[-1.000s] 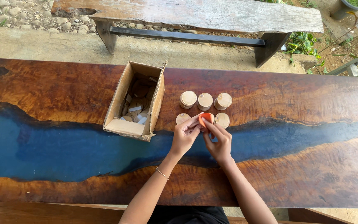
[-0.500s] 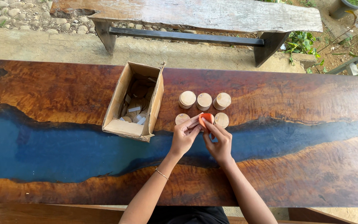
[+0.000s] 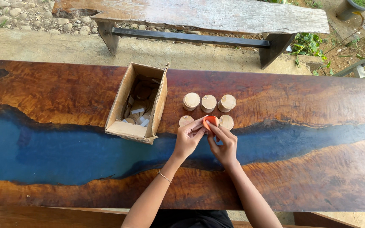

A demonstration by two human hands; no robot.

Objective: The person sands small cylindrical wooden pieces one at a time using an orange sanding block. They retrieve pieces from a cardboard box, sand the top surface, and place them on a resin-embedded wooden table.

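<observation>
— Over the blue resin band of the table point(image 3: 64, 152), what are your hands doing?

— You are pinching a small orange disc point(image 3: 211, 122) between both hands. Your left hand point(image 3: 187, 141) is closing its fingertips on the disc's left edge, and your right hand point(image 3: 223, 145) is gripping it from the right and below, fingers curled.

— Where is the disc sitting?

— You are holding it just above the tabletop, between two round wooden lids point(image 3: 186, 120) in the near row, with the second one point(image 3: 226, 122) just to its right. Whether the disc is touching the table, you cannot tell.

— What is lying around it?

— Three short wooden cylinders point(image 3: 208, 103) are standing in a row just beyond your hands. An open cardboard box point(image 3: 136, 128) is lying to the left of them, holding more round wooden pieces and some pale scraps. A rough wooden bench point(image 3: 199, 17) is standing on the far side of the table.
</observation>
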